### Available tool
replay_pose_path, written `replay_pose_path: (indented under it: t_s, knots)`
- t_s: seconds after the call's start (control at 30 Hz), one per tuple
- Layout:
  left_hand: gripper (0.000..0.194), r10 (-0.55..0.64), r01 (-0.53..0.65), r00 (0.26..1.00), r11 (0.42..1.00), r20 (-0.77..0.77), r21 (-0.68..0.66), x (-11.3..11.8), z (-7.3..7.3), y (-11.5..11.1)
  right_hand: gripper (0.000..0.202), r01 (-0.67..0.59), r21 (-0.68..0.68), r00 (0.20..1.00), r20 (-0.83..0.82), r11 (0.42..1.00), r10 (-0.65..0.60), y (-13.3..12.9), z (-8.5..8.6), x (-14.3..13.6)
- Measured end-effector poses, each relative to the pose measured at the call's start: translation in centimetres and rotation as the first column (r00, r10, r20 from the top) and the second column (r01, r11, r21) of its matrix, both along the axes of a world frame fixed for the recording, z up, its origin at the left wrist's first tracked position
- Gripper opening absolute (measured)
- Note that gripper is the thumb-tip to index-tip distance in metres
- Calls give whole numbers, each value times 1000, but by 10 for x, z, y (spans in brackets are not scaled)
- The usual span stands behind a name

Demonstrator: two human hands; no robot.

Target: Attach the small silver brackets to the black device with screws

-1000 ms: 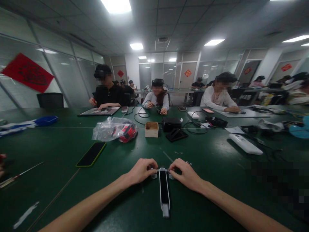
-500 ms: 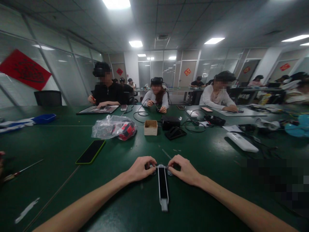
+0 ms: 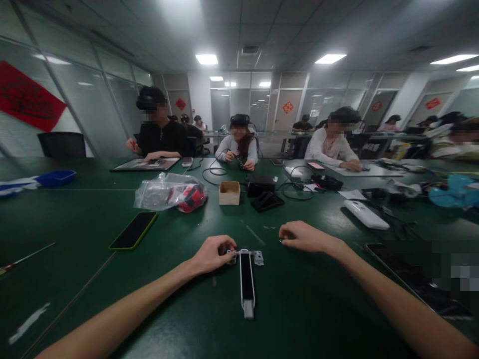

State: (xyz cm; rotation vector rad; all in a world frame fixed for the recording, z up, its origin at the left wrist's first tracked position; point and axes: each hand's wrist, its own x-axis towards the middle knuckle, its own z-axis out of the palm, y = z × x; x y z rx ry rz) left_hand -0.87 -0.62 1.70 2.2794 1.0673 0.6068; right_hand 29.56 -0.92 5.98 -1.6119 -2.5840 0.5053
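Left hand (image 3: 212, 253) curls at the far left end of a long black-and-white strip (image 3: 246, 279) lying flat on the green tabletop (image 3: 93, 219); fingertips pinch the small metal bracket (image 3: 257, 257) area there, grip narrow. Whether it clamps the strip itself or only a fitting on it, cannot tell. Right hand (image 3: 304, 236) sits just right of and beyond the strip's far end, apart from it, fingers drawn together, tips pressed to the tabletop as if on something tiny; what, if anything, is too small to see.

Strip runs from between the hands back toward the wearer.

Beyond the left hand: a phone (image 3: 133, 230) face up, a plastic bag (image 3: 168, 192) with red parts, a small wooden box (image 3: 229, 192). Beyond the right hand: a white remote-like bar (image 3: 365, 215), black cables.

Risks, as judged: only one hand steadies the strip, so a tug at the bracket could swing its near end sideways. Any small part under the right fingertips could skid off on the smooth surface and be lost against the dark green.

Writing: red wall hangings (image 3: 27, 99) carry characters, unreadable. No brand legible anywhere.
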Motion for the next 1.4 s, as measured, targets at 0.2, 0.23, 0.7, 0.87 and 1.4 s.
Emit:
replay_pose_path:
  t_s: [0.2, 0.23, 0.7, 0.87, 1.4]
  knots:
    - [16, 1, -1, 999, 1000, -33, 10, 0, 0, 2, 21, 1, 2, 998, 64, 1000, -1, 6, -11, 8]
    - [16, 4, -3, 999, 1000, -39, 9, 0, 0, 2, 21, 7, 3, 997, 74, 1000, -7, 7, -11, 9]
    - [15, -22, 22, 1000, 1000, -8, 3, 0, 0, 3, 15, 49, -79, 997, 57, 996, -45, 9, -15, 9]
    - [14, -20, 20, 1000, 1000, -18, 9, 1, -1, 3, 10, 71, -86, 997, 37, 994, -68, 4, -8, 2]
    - [12, -38, 37, 999, 999, 19, 19, 1, 0, 1, 20, -48, -82, 925, -380, 995, 14, -19, -31, -59]
